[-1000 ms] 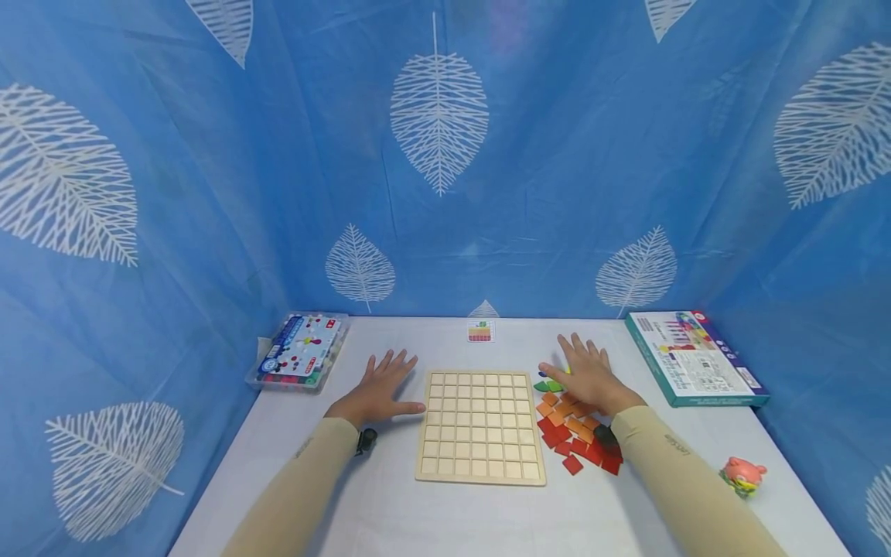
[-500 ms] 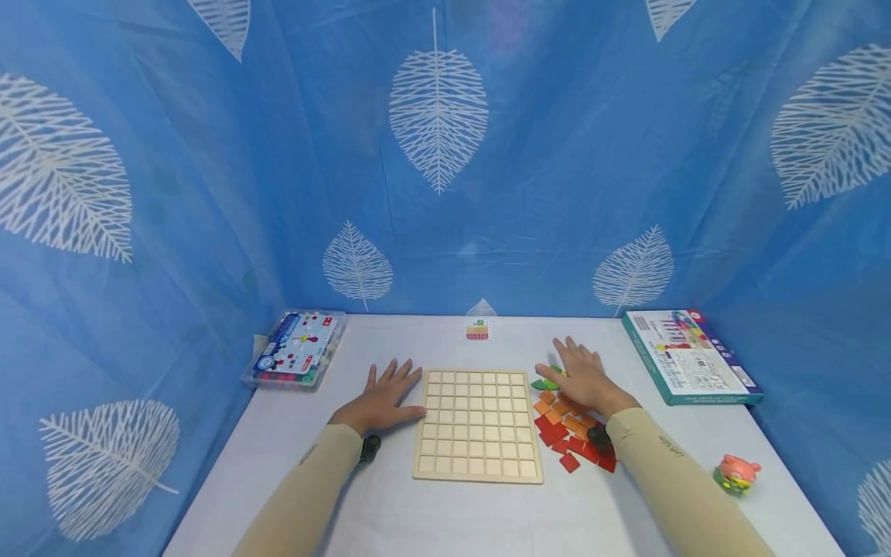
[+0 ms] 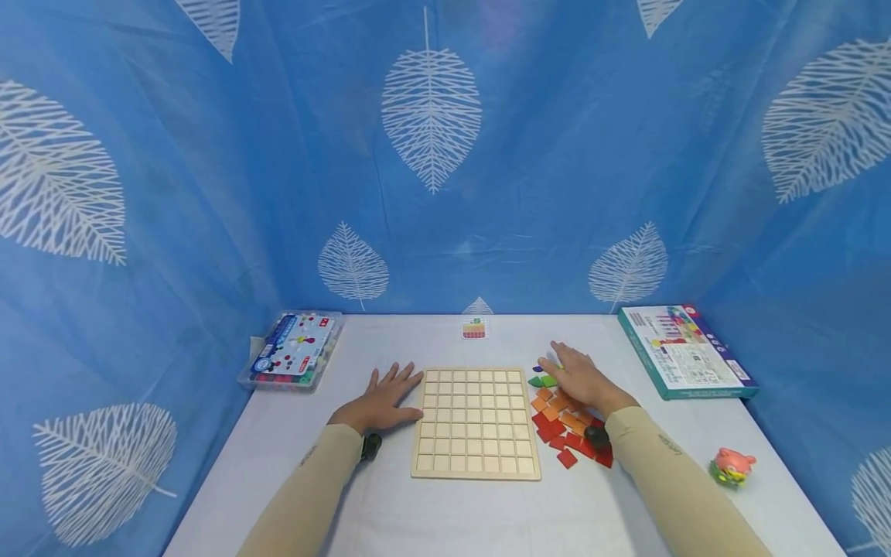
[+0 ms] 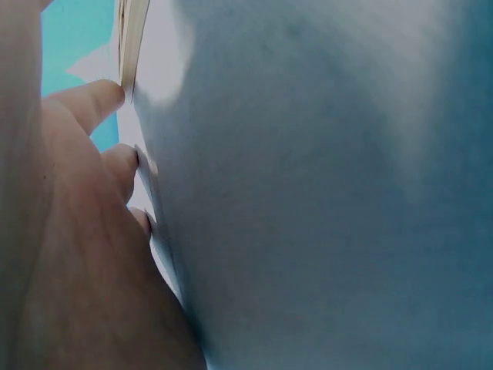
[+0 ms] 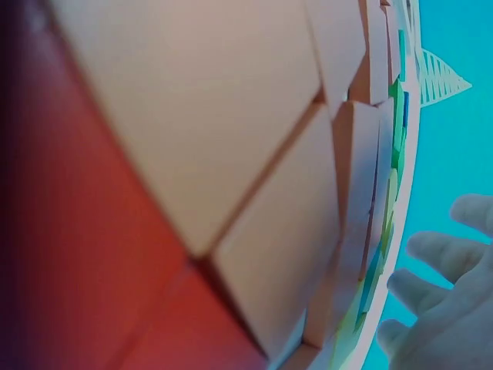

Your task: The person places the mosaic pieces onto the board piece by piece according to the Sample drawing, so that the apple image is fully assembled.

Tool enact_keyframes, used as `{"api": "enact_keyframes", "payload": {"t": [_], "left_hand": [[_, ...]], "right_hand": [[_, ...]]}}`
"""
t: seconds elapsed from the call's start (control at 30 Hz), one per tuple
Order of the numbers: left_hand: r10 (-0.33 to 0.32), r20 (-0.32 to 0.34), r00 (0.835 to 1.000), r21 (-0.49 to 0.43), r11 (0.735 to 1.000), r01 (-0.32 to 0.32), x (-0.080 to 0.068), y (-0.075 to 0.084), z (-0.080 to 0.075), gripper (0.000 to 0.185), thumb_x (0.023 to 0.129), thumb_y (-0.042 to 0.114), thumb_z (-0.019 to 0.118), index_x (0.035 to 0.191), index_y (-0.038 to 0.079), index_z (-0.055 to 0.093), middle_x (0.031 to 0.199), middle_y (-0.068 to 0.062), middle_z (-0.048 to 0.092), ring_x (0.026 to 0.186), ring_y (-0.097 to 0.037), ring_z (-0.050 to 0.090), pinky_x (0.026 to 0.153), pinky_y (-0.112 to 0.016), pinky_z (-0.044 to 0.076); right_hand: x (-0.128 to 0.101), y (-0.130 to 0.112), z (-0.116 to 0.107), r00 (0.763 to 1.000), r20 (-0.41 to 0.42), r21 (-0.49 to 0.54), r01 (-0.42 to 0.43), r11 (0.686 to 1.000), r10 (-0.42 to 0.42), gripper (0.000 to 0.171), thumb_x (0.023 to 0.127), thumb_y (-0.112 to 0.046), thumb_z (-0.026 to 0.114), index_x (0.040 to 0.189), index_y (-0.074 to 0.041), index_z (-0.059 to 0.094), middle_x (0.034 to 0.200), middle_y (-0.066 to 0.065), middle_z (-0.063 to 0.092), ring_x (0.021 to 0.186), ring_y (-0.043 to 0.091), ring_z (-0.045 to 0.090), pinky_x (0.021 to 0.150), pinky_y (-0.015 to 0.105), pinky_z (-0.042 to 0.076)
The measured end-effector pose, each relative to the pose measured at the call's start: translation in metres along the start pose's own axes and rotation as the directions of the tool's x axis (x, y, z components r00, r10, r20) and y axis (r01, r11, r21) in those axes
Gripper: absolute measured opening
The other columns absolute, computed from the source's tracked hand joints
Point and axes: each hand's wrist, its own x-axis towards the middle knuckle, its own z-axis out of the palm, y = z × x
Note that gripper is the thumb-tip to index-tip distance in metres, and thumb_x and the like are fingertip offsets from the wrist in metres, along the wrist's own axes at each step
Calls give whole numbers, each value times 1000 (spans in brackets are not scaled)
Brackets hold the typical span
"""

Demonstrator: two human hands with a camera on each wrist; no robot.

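Note:
A square wooden board (image 3: 476, 424) with a grid of shallow cells lies in the middle of the white table. My left hand (image 3: 379, 402) rests with fingers spread beside it, the thumb right at the board's left edge. In the left wrist view, fingers (image 4: 92, 104) reach to the board's rim (image 4: 135, 38). My right hand (image 3: 583, 379) is over the pile of tiles right of the board, fingers relaxed and holding nothing. Orange tiles (image 3: 545, 404) and red tiles (image 3: 567, 459) lie partly hidden under its wrist. Green pieces (image 3: 547, 381) lie by its thumb, and orange tiles (image 5: 277, 223) fill the right wrist view.
A small picture card (image 3: 476, 328) is at the table's back edge. Back left is a clear plastic case (image 3: 295, 348) with a printed label; back right, a flat teal-edged box (image 3: 685, 352). Toward the right edge sits a pink toy figure (image 3: 733, 466).
My right hand's fingers have drawn closer together over the tile pile. My left hand stays beside the board. The whole head view has shifted slightly; board and tiles lie as before.

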Motion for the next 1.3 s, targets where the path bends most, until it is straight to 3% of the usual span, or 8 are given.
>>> {"api": "enact_keyframes", "payload": {"t": [0.1, 0.2, 0.37, 0.6, 1.3], "left_hand": [[-1, -2, 1000, -29, 1000, 1, -1, 1, -1, 89, 98, 63, 60, 169, 19, 28, 174, -12, 16, 159, -37, 2, 123, -59, -12], [-4, 2, 1000, -40, 999, 4, -1, 2, -4, 88, 99, 62, 60, 169, 19, 29, 174, -14, 17, 159, -39, 2, 122, -61, -12], [-18, 15, 1000, -18, 1000, 19, 0, 4, -5, 85, 99, 60, 61, 168, 20, 31, 174, -11, 17, 159, -36, 2, 124, -58, -7], [-13, 15, 1000, -33, 999, 13, 2, 4, -2, 85, 98, 58, 62, 168, 20, 32, 174, -10, 16, 159, -35, 2, 126, -54, -4], [-28, 6, 1000, -37, 999, 28, 5, 5, 1, 86, 97, 58, 62, 168, 20, 31, 173, -3, 21, 159, -34, 1, 126, -53, -4]], "right_hand": [[-1, 1, -3, 999, 20, 109, -31, 994, 29, 93, 105, -69, 37, 168, -3, 18, 170, 26, 19, 155, 50, 12, 120, 69, 11], [-1, 1, -5, 999, 29, 154, -40, 987, 36, 90, 106, -68, 34, 168, -5, 21, 170, 24, 22, 155, 48, 15, 120, 68, 14], [-2, 0, -7, 998, 6, 122, -55, 991, 54, 77, 111, -57, 36, 165, -2, 32, 166, 25, 32, 152, 50, 23, 119, 68, 20], [-1, 2, -9, 994, -31, 117, -101, 988, 105, 73, 111, -52, 40, 160, 1, 39, 160, 27, 40, 148, 50, 32, 117, 67, 26], [1, 9, -10, 989, -79, 169, -110, 979, 125, 67, 112, -47, 45, 156, 3, 45, 156, 28, 45, 145, 49, 37, 118, 66, 28]]}}
